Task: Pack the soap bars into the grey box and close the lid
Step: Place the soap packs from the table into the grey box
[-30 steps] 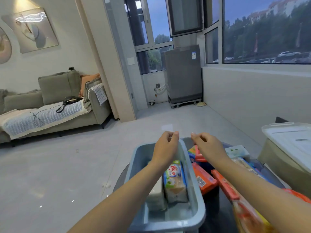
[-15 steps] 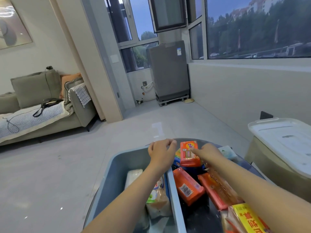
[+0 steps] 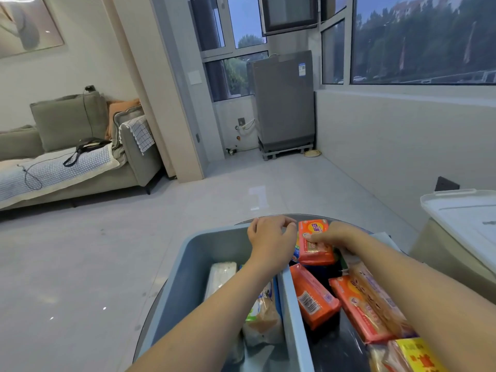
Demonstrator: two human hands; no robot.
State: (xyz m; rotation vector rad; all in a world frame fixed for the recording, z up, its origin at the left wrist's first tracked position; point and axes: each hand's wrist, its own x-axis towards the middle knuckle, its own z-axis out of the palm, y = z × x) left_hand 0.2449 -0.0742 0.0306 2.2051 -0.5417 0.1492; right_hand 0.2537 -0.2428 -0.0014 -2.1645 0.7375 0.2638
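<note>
The grey box (image 3: 193, 264) sits open on a round dark glass table (image 3: 335, 353). Inside it lie a white wrapped soap bar (image 3: 221, 277) and a blue-and-tan soap pack (image 3: 264, 315). My left hand (image 3: 271, 238) rests over the box's far right corner, fingers curled, nothing visibly in it. My right hand (image 3: 334, 236) grips an orange soap bar (image 3: 314, 241) standing tilted just right of the box. More orange soap bars (image 3: 312, 296) (image 3: 357, 310) lie on the table beside the box wall. A yellow pack (image 3: 414, 355) shows at the bottom right.
A white lid (image 3: 464, 216) lies on a beige surface at the right. A grey washing machine (image 3: 283, 103) stands by the window ahead. A sofa (image 3: 67, 157) fills the left side. Pale floor tiles surround the table.
The camera has tipped down and nearer, so box and table fill more of the view. My right hand reached to the orange soap bar and closed on it. My left hand stays at the box's corner.
</note>
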